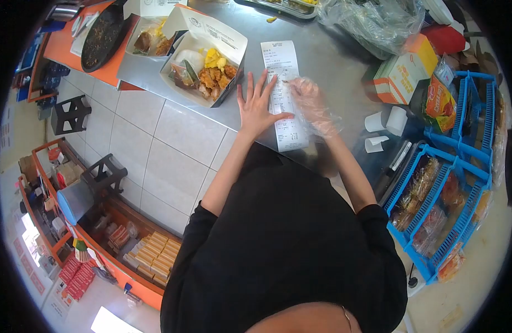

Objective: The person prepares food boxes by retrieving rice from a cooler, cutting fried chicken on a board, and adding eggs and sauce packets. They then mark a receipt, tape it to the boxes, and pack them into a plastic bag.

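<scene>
Fingers of the bare left hand (256,108) spread flat, pinning the long white paper receipt (284,97) on the steel counter (333,61); beside it the plastic-gloved right hand (314,105) marks it, grip unclear; thin, flimsy paper, probably best pressed near its edge.

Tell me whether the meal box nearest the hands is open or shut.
Open: the meal box has its lid flipped back, showing fried pieces and rice inside.

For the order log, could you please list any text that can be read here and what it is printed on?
None can be read.
Receipt under both hands: print too small.
Meal box lid: print blurred.
Orange and white carton: marks blurred.
Snack packet: logo unreadable.
</scene>
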